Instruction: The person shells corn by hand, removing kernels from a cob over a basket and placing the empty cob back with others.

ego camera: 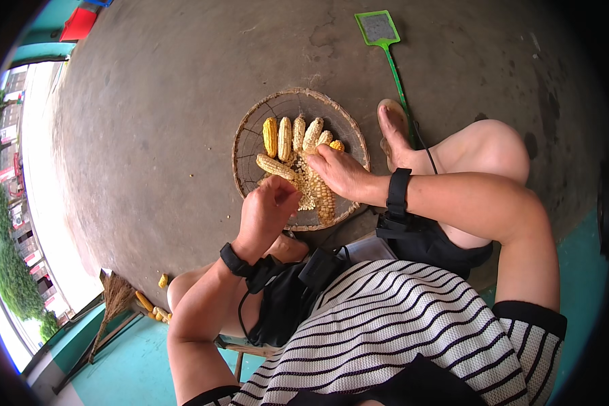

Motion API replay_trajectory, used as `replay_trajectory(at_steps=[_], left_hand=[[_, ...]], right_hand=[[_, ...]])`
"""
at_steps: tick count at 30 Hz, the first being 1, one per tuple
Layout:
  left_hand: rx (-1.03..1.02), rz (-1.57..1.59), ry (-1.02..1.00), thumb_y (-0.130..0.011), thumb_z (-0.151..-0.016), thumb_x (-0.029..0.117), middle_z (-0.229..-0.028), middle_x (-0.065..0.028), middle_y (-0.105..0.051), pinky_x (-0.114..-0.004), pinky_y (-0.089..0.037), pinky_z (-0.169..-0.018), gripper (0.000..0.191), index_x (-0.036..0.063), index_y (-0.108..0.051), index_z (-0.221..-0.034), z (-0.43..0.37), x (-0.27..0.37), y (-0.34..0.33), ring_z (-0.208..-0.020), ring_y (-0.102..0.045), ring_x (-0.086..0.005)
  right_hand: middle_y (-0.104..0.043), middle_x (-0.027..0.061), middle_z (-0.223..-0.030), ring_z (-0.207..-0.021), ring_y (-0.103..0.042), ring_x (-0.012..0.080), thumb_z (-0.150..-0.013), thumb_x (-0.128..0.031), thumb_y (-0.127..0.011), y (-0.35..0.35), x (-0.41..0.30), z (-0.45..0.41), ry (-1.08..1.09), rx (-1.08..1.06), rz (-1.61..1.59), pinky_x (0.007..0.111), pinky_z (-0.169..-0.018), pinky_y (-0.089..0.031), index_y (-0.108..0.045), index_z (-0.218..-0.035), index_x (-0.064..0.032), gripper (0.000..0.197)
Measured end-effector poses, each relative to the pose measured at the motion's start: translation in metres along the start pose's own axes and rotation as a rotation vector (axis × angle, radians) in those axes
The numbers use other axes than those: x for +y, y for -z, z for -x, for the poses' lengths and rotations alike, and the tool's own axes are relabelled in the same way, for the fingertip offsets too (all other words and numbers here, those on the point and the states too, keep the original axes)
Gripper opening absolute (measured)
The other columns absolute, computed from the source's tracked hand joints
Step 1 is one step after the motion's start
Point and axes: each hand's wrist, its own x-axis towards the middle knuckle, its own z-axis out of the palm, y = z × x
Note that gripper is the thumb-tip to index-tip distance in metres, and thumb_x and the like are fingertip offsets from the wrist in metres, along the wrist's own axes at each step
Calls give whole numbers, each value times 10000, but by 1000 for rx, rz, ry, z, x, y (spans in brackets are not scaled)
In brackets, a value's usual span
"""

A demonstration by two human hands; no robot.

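In front of me a round woven basket [352,122] with a mesh bottom sits on the floor. My right hand [340,172] grips the upper end of a partly shelled corn cob [325,200], which slants down over the basket. Loose kernels [304,185] lie beneath and beside this cob. Over the basket's near left side, my left hand [269,208] has its fingers curled in; whether anything is inside them is hidden. A pale corn cob [274,166] lies just beyond it. Along the far side rest a yellow corn cob [270,137] and several paler corn cobs [284,138].
A green fly swatter [378,28] lies on the concrete floor [182,101], its handle reaching my right foot [396,127]. At lower left, a straw broom [114,297] leans near more corn cobs [155,308]. A red container [78,24] stands at upper left.
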Motion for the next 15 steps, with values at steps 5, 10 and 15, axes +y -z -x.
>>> replay_trajectory(at_steps=[5, 10, 15], left_hand=[[-157, 350, 154, -784, -1322, 189, -1107, -106, -936, -332, -742, -898, 207, -17, -800, -1332, -3, -6, 2, -962, -915, -177], [-347, 528, 277, -699, -1373, 299, -1179, -138, -938, -379, -761, -1001, 340, -24, -802, -1391, -1, -3, 0, -1058, -950, -252], [-413, 566, 287, -718, -1366, 326, -1183, -145, -928, -392, -765, -1004, 357, -18, -811, -1348, 4, 7, -4, -1080, -960, -273]], right_hand=[[-842, 370, -1155, -1099, -844, 593, -1351, -463, -509, -2, 3, -1, 60, 61, -77, 677, -989, -649, -683, -1309, 61, 553], [-777, 353, -1132, -1082, -808, 607, -1352, -369, -494, 10, -16, 8, 79, 63, -189, 689, -968, -619, -650, -1234, 28, 443], [-716, 333, -1226, -1140, -823, 570, -1355, -307, -495, 6, -19, 9, 77, 30, -174, 667, -970, -635, -669, -1305, -3, 354]])
